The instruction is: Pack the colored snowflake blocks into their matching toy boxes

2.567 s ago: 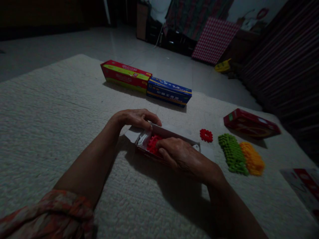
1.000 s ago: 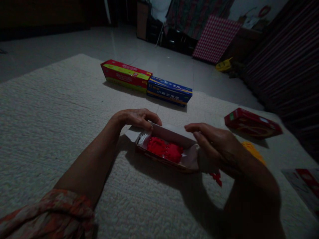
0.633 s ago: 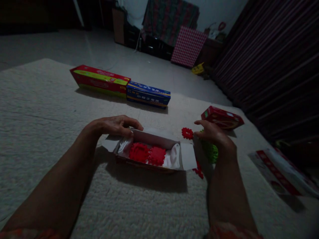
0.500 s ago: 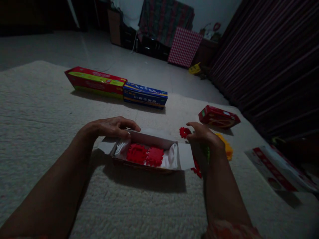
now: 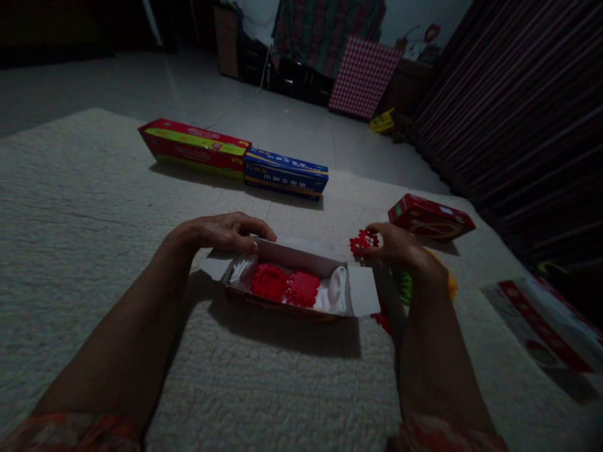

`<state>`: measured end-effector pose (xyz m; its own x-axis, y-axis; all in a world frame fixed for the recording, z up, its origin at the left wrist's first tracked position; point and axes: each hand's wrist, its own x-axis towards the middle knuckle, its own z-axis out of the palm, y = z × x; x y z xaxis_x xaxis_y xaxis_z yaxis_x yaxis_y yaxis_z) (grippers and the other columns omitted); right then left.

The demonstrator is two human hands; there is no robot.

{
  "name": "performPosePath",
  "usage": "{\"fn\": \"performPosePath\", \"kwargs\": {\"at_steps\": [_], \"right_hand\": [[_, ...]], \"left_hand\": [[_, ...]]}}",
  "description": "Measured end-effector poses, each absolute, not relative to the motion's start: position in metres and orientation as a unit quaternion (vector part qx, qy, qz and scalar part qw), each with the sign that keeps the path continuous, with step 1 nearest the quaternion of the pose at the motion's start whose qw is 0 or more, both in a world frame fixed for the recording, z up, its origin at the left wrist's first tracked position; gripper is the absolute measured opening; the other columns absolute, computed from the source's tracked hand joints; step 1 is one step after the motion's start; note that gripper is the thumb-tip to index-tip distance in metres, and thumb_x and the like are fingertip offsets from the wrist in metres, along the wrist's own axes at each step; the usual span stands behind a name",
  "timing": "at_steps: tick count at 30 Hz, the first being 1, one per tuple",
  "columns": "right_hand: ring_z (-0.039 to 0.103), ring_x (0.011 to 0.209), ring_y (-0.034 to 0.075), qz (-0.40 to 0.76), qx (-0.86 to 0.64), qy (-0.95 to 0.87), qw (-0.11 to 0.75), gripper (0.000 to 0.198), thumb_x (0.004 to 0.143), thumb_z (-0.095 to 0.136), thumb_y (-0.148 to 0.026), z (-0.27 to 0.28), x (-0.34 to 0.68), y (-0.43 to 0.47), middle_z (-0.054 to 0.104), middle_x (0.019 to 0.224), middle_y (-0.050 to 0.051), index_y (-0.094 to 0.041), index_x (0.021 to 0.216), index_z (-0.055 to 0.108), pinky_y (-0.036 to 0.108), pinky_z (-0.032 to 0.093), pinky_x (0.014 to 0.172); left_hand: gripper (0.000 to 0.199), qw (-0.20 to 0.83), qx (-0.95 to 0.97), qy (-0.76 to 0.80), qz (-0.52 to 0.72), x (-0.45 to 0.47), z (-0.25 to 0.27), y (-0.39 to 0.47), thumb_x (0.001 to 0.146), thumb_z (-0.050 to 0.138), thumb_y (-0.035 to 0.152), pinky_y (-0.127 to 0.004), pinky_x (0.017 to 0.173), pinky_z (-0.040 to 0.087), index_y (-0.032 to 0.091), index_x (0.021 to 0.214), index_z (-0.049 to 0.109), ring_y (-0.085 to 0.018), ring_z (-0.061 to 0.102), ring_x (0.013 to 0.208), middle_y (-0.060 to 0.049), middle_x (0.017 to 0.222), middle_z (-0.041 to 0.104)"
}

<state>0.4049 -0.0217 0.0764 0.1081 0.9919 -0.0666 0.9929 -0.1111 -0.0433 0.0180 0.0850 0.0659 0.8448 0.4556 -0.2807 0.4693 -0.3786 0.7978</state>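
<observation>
An open cardboard box (image 5: 287, 312) sits in front of me with its end flaps spread. Inside lie two red notched plastic pieces (image 5: 269, 282) with white cloth (image 5: 332, 292) at both ends. My left hand (image 5: 226, 232) grips the far left wall of this box, thumb on the inner side. To the right of the box, my right hand (image 5: 398, 245) pinches another red notched plastic piece (image 5: 362, 243), which is tilted up. Partly hidden by my right forearm are green (image 5: 404, 286) and yellow (image 5: 453, 285) plastic pieces, and more red ones (image 5: 383, 319).
Beyond the box, a long red-and-yellow carton (image 5: 198, 149) and a blue carton (image 5: 285, 174) lie end to end on the pale quilted cover (image 5: 264, 395). A dark red box (image 5: 431, 218) stands at the right, with a white-and-red package (image 5: 541, 326) nearer. A striped curtain (image 5: 522, 107) hangs behind.
My right hand has closed on the red notched piece, which is now tilted up from the cover. My left hand stays at the box wall. The whole view has shifted slightly.
</observation>
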Motion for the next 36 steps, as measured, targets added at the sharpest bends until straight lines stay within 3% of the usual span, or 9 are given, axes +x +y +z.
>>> {"fn": "performPosePath", "kwargs": {"at_steps": [3,7,11,21,27,32,36], "right_hand": [[0.069,0.107,0.032,-0.015,0.706,0.707,-0.047,0.037,0.084,0.069,-0.028,0.099,0.392,-0.036,0.073,0.120,0.015,-0.018,0.120,0.071,0.045,0.052,0.094],[0.068,0.109,0.030,-0.062,0.586,0.798,-0.126,0.040,0.089,0.068,-0.034,0.131,0.349,-0.068,0.071,0.124,0.013,-0.021,0.126,0.066,0.044,0.054,0.092],[0.069,0.100,0.024,-0.140,0.515,0.839,-0.108,0.031,0.091,0.069,-0.032,0.141,0.307,-0.092,0.072,0.117,0.009,-0.025,0.121,0.065,0.036,0.055,0.083],[0.064,0.094,0.024,-0.156,0.534,0.829,-0.056,0.027,0.093,0.069,-0.032,0.128,0.287,-0.095,0.067,0.109,0.009,-0.023,0.118,0.063,0.035,0.050,0.076],[0.065,0.093,0.023,-0.113,0.546,0.827,-0.077,0.020,0.091,0.066,-0.028,0.135,0.292,-0.096,0.068,0.112,0.009,-0.023,0.110,0.063,0.036,0.051,0.077],[0.070,0.099,0.027,-0.037,0.613,0.784,-0.092,0.028,0.090,0.065,-0.028,0.133,0.339,-0.081,0.073,0.113,0.011,-0.021,0.116,0.067,0.041,0.054,0.084],[0.073,0.100,0.029,-0.015,0.710,0.702,-0.056,0.038,0.083,0.070,-0.025,0.114,0.387,-0.055,0.076,0.112,0.011,-0.021,0.121,0.070,0.043,0.056,0.090]], "left_hand": [[0.054,0.480,0.834,0.271,-0.006,0.018,0.067,0.084,0.079,0.067,0.040,-0.031,0.080,0.054,0.025,0.131,0.068,-0.025,0.068,0.095,-0.005,0.107,0.075],[0.055,0.486,0.834,0.263,-0.004,0.019,0.070,0.082,0.078,0.067,0.040,-0.030,0.078,0.054,0.024,0.131,0.068,-0.022,0.067,0.091,-0.005,0.106,0.075],[0.055,0.505,0.817,0.277,-0.014,0.021,0.074,0.079,0.078,0.068,0.038,-0.029,0.078,0.053,0.024,0.131,0.067,-0.020,0.067,0.091,-0.004,0.111,0.074],[0.055,0.510,0.815,0.274,-0.011,0.020,0.072,0.080,0.079,0.069,0.039,-0.030,0.080,0.053,0.025,0.133,0.068,-0.021,0.067,0.092,-0.005,0.112,0.074],[0.056,0.501,0.819,0.279,-0.017,0.019,0.073,0.080,0.080,0.067,0.038,-0.030,0.081,0.053,0.024,0.134,0.067,-0.021,0.067,0.094,-0.006,0.116,0.074],[0.054,0.483,0.829,0.283,-0.005,0.019,0.069,0.082,0.079,0.068,0.040,-0.031,0.081,0.055,0.024,0.131,0.068,-0.023,0.068,0.096,-0.005,0.112,0.075],[0.050,0.471,0.835,0.284,0.011,0.019,0.066,0.084,0.079,0.068,0.038,-0.032,0.081,0.056,0.024,0.127,0.071,-0.026,0.070,0.099,-0.005,0.109,0.076]]}}
